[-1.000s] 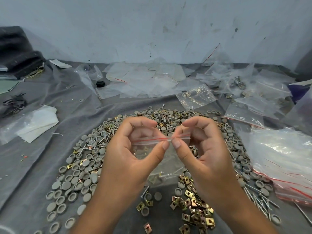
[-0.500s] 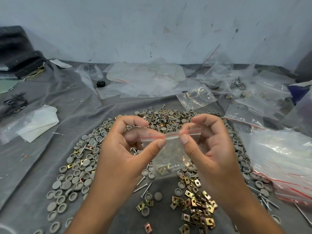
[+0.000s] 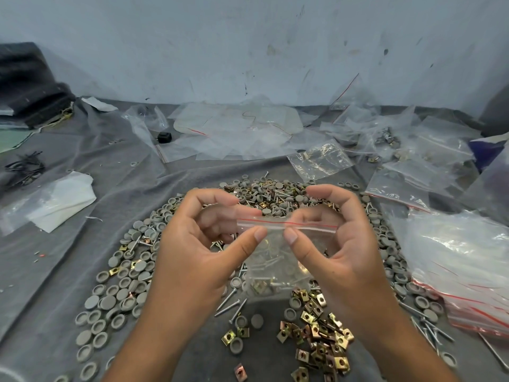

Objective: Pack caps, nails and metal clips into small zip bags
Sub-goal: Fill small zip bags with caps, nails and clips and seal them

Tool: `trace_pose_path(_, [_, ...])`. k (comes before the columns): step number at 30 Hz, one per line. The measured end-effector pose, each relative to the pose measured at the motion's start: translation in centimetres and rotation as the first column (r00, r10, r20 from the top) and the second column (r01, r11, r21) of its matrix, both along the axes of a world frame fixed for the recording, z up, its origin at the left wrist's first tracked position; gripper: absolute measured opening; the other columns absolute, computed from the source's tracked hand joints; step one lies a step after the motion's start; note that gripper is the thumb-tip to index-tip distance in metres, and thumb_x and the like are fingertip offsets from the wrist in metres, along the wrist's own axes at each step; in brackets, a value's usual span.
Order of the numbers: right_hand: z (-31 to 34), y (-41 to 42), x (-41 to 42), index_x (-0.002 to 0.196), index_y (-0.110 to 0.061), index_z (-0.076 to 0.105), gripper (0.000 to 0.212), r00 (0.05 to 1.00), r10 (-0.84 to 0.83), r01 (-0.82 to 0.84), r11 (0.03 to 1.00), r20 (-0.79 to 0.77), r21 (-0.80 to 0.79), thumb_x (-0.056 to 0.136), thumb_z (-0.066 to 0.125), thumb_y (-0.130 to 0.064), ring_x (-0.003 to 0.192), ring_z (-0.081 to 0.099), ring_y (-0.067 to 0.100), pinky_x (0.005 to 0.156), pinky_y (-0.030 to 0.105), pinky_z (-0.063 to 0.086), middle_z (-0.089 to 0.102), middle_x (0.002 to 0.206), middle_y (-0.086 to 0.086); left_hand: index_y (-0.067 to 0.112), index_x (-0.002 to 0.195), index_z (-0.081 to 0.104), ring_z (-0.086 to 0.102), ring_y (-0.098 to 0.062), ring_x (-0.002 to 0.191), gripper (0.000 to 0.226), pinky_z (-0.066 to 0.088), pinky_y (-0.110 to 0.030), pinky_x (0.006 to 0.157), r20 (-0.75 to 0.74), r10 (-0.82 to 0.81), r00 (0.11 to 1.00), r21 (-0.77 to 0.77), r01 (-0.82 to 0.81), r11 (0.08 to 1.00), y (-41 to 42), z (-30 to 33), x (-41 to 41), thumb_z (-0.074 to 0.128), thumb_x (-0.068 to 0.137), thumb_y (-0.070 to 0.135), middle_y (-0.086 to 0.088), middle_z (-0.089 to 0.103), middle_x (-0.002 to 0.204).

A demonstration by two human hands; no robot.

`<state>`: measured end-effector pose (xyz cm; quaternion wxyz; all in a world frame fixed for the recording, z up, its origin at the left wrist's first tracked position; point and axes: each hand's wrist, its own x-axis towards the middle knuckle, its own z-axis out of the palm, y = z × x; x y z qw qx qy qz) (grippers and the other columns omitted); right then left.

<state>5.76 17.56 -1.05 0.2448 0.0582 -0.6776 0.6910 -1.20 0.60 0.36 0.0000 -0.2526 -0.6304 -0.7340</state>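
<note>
Both hands hold one small zip bag (image 3: 278,260) up over the grey cloth (image 3: 82,150). The left hand (image 3: 192,260) pinches the bag's red-lined top strip between thumb and curled fingers near the strip's left end. The right hand (image 3: 349,257) pinches the same strip just right of the left thumb, with its fingers curled behind the plastic. The two thumb tips lie close together on the near side of the strip, not touching. The strip runs nearly level from hand to hand.

The bag hangs down between the palms. Through the clear plastic show some nails, a cap or two and brass-coloured clips gathered at the bottom.

Below the hands, grey caps (image 3: 124,277) spread in a wide arc across the cloth. Loose nails (image 3: 234,301) lie under the bag, and a heap of clips (image 3: 322,340) sits near the right wrist. A stack of empty bags (image 3: 462,266) lies on the right, and more clear bags are scattered along the wall (image 3: 248,45). A small black block (image 3: 164,137) rests near them on the far left side.
</note>
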Motion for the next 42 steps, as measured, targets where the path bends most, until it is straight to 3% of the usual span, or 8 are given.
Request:
trace_pose_path(7, [0.15, 0.31, -0.05, 0.12, -0.035, 0.056, 0.041, 0.999, -0.04, 0.039, 0.999, -0.036, -0.029, 0.088, 0.075, -0.019, 0.091, 0.072, 0.016, 0.069, 0.023, 0.058, 0.071, 0.099, 0.003, 0.034, 0.098, 0.062, 0.075, -0.021, 0.086, 0.037, 0.055, -0.021, 0.067, 0.024, -0.029, 0.999, 0.022, 0.028, 0.999, -0.24, 0.24, -0.17, 0.085, 0.069, 0.029, -0.008, 0.077, 0.094])
trace_pose_path(13, [0.23, 0.57, 0.01, 0.116, -0.035, 0.057, 0.038, 0.998, -0.045, 0.043, 0.998, -0.044, -0.053, 0.086, 0.075, -0.021, 0.095, 0.072, 0.017, 0.074, 0.024, 0.059, 0.071, 0.1, 0.001, 0.035, 0.1, 0.062, 0.073, -0.023, 0.086, 0.038, 0.056, -0.025, 0.069, 0.018, -0.033, 0.999, 0.0, 0.033, 0.999, -0.33, 0.11, -0.1, 0.084, 0.069, 0.031, -0.009, 0.077, 0.093])
trace_pose_path(20, [0.24, 0.37, 0.01, 0.121, -0.033, 0.054, 0.044, 0.999, 0.006, -0.008, 0.998, -0.038, -0.062, 0.085, 0.075, -0.017, 0.083, 0.071, 0.011, 0.067, 0.022, 0.057, 0.07, 0.096, 0.0, 0.033, 0.093, 0.056, 0.067, -0.018, 0.079, 0.029, 0.053, -0.027, 0.065, -0.022, -0.029, 0.999, -0.032, 0.028, 0.999, -0.24, -0.11, 0.07, 0.078, 0.075, 0.028, -0.008, 0.074, 0.089])
trace_pose_path(26, [0.18, 0.23, -0.14, 0.121, -0.033, 0.055, 0.044, 0.999, -0.006, 0.003, 0.998, -0.053, -0.061, 0.085, 0.075, -0.017, 0.082, 0.07, 0.011, 0.068, 0.02, 0.055, 0.07, 0.095, -0.001, 0.027, 0.101, 0.053, 0.07, -0.021, 0.087, 0.037, 0.05, -0.046, 0.075, -0.043, -0.018, 0.999, -0.056, 0.015, 0.998, -0.05, 0.14, 0.32, 0.079, 0.074, 0.029, -0.006, 0.076, 0.097])
trace_pose_path(30, [0.19, 0.07, -0.04, 0.122, -0.03, 0.054, 0.045, 0.998, 0.025, -0.03, 0.997, -0.056, -0.076, 0.086, 0.074, -0.012, 0.076, 0.069, 0.009, 0.064, 0.019, 0.055, 0.07, 0.095, 0.0, 0.025, 0.098, 0.052, 0.069, -0.022, 0.082, 0.036, 0.048, -0.065, 0.079, -0.065, 0.005, 0.998, -0.086, -0.01, 0.996, 0.1, 0.14, 0.55, 0.078, 0.074, 0.028, -0.005, 0.076, 0.091])
trace_pose_path(34, [0.09, -0.07, 0.1, 0.123, -0.028, 0.053, 0.046, 0.999, 0.025, -0.027, 0.998, -0.038, -0.055, 0.088, 0.073, -0.007, 0.076, 0.069, 0.008, 0.061, 0.018, 0.054, 0.07, 0.095, 0.001, 0.035, 0.091, 0.051, 0.068, -0.023, 0.082, 0.031, 0.048, -0.062, 0.079, -0.084, 0.031, 0.996, -0.092, -0.039, 0.995, 0.19, 0.03, 0.64, 0.076, 0.075, 0.027, -0.005, 0.075, 0.09])
trace_pose_path(39, [0.31, -0.29, 0.15, 0.123, -0.029, 0.053, 0.045, 0.999, 0.021, -0.022, 0.999, -0.031, -0.043, 0.085, 0.074, -0.015, 0.077, 0.069, 0.009, 0.064, 0.018, 0.054, 0.07, 0.095, 0.001, 0.029, 0.1, 0.049, 0.069, -0.019, 0.082, 0.04, 0.045, -0.044, 0.073, -0.103, 0.019, 0.995, -0.098, -0.029, 0.995, 0.38, -0.01, 0.6, 0.081, 0.076, 0.031, -0.002, 0.077, 0.093])
trace_pose_path(42, [0.31, -0.32, 0.12, 0.123, -0.028, 0.053, 0.046, 0.999, 0.027, -0.028, 0.999, -0.023, -0.031, 0.088, 0.074, -0.007, 0.078, 0.07, 0.01, 0.063, 0.018, 0.055, 0.07, 0.094, 0.001, 0.034, 0.096, 0.049, 0.069, -0.023, 0.078, 0.037, 0.049, -0.048, 0.072, -0.105, 0.013, 0.994, -0.091, -0.023, 0.996, 0.26, -0.12, 0.61, 0.079, 0.077, 0.028, -0.006, 0.076, 0.09])
